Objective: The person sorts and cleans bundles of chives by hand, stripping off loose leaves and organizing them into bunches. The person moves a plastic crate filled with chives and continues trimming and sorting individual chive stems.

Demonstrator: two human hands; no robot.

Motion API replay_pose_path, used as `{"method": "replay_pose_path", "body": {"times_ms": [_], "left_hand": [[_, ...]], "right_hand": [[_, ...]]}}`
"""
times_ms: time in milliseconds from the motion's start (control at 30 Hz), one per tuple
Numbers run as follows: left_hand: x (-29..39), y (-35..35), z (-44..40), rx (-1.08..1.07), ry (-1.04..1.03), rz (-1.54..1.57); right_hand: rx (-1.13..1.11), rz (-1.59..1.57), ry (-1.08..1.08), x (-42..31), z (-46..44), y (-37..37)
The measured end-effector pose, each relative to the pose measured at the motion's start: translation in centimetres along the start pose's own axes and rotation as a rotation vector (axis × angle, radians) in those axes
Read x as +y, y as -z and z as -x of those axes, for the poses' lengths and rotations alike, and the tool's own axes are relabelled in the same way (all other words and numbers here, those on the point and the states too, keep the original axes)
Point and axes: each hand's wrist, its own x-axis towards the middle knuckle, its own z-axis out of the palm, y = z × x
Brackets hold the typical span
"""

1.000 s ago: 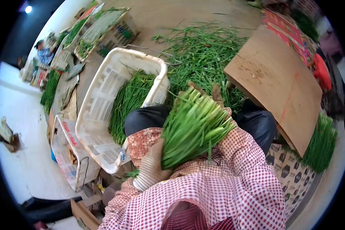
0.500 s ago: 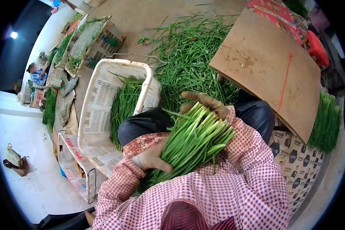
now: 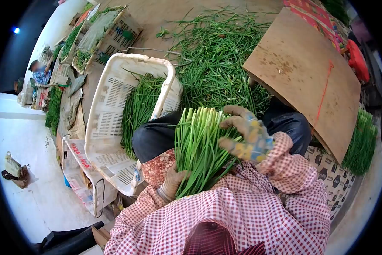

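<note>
A thick bunch of garlic chives (image 3: 201, 148) stands almost upright over my lap, its pale cut ends level at the top. My left hand (image 3: 172, 182), in a worn glove, grips the bunch low on its left side; some of the fingers are hidden behind the leaves. To the right of the bunch is my right hand (image 3: 247, 135), in a patterned glove with dirty fingertips. Its fingers are apart and curved toward the stems, with nothing held in them.
A white plastic crate (image 3: 110, 108) at my left holds more chives (image 3: 142, 110). Loose green leaves (image 3: 220, 59) cover the floor ahead. A brown board (image 3: 303, 72) leans at my right, with more chives (image 3: 360, 144) beyond it. Another person (image 3: 41, 72) sits far left.
The bunch has swung from slanting to nearly upright and shifted left. My right hand has left the cut ends and opened at the bunch's side.
</note>
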Motion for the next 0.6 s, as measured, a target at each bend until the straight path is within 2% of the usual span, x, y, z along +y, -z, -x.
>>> {"method": "replay_pose_path", "body": {"times_ms": [33, 100, 167, 233, 300, 333, 400, 433, 500, 533, 567, 600], "left_hand": [[-0.2, 0.0, -0.1, 0.044, -0.054, -0.029], [0.3, -1.1, 0.4, 0.038, -0.114, -0.03], [0.6, -1.8, 0.9, 0.081, -0.172, -0.053], [1.5, -3.0, 1.4, 0.056, -0.191, -0.032], [1.7, -3.6, 1.5, 0.052, -0.203, 0.061], [1.7, -3.6, 1.5, 0.051, -0.203, 0.064], [1.5, -3.6, 1.3, 0.032, -0.176, 0.124], [1.3, -3.5, 1.2, 0.031, -0.175, 0.128], [1.1, -3.3, 1.0, 0.026, -0.15, 0.07], [1.2, -3.3, 0.9, 0.026, -0.151, 0.074], [1.2, -3.4, 0.9, 0.01, -0.165, 0.045], [1.2, -3.4, 0.8, -0.005, -0.178, 0.015]], "right_hand": [[0.003, 0.001, -0.002, -0.4, -0.2, -0.4], [-0.059, 0.254, -0.044, -1.0, -0.3, -1.0], [-0.071, 0.165, -0.069, 0.3, -0.1, -2.4], [-0.186, 0.492, -0.112, -0.1, -0.5, -2.9], [-0.135, 0.448, -0.104, 0.2, -0.1, -3.0], [-0.118, 0.296, 0.058, 1.8, 0.1, -3.1], [0.006, 0.29, 0.515, 3.7, 0.3, -3.0], [0.003, 0.291, 0.513, 4.5, 0.2, -3.0], [-0.065, 0.382, 0.662, 5.3, -0.4, -2.8], [-0.008, 0.358, 0.45, 5.2, -0.1, -3.1], [-0.014, 0.358, 0.451, 4.3, -0.4, -2.8], [-0.071, -0.095, 0.047, 3.5, -1.0, -2.4]]}}
